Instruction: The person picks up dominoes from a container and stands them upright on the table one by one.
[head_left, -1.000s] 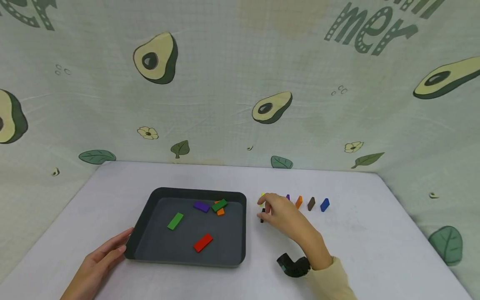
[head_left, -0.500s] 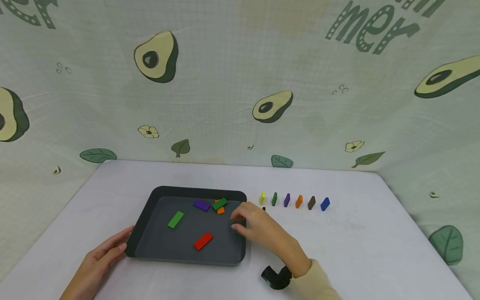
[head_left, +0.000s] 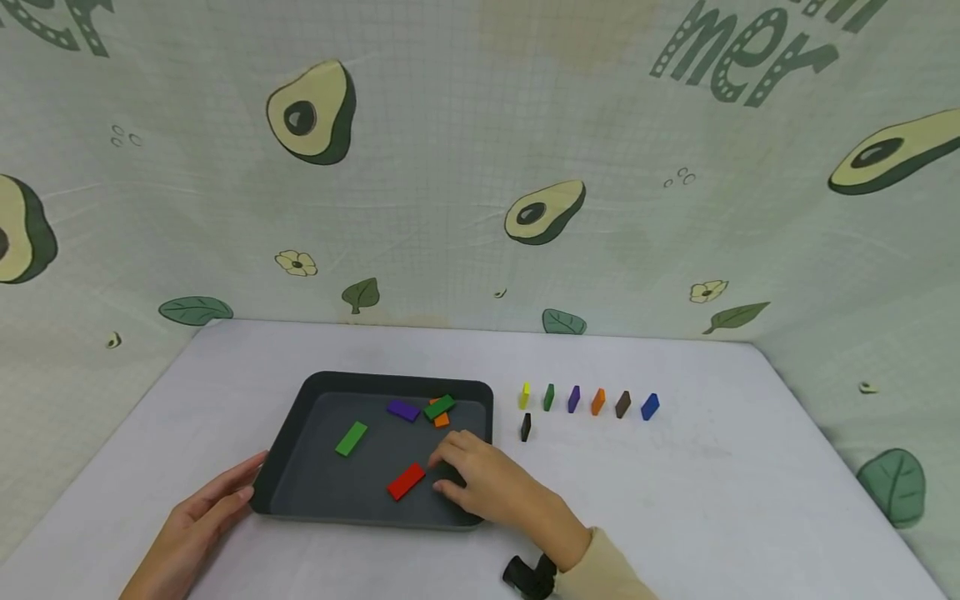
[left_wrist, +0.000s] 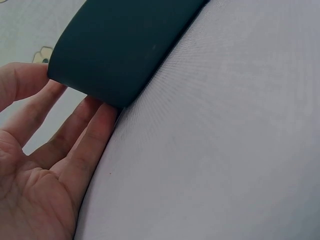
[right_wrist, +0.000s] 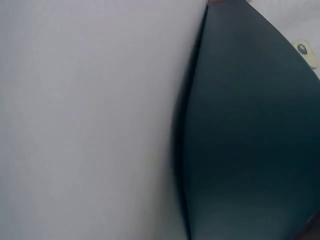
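Note:
In the head view, a dark grey baking tray (head_left: pixel 375 518) lies on the white table. My left hand (head_left: pixel 193 525) holds its near left corner, with the thumb at the corner; in the left wrist view the fingers (left_wrist: pixel 82 155) meet the tray's wall (left_wrist: pixel 115 50). My right hand (head_left: pixel 491 483) hovers over the tray's right part, thumb and fingers apart, nothing visible between them. Just left of its fingertips lies a flat red domino block (head_left: pixel 406 482). Farther in lie a light green block (head_left: pixel 351 439), a purple one (head_left: pixel 403 410), and a dark green block (head_left: pixel 439 407) across an orange one (head_left: pixel 442 421).
Right of the tray, blocks stand upright in a row, from yellow (head_left: pixel 525 396) to blue (head_left: pixel 650 407). A black block (head_left: pixel 526 427) stands before the yellow one. A patterned cloth (head_left: pixel 420 208) hangs behind the table. The right wrist view shows mostly tray wall (right_wrist: pixel 250 125).
My right hand has left the upright black block and moved left and nearer, over the tray rim to beside the red block. My left hand and the blocks have stayed in place.

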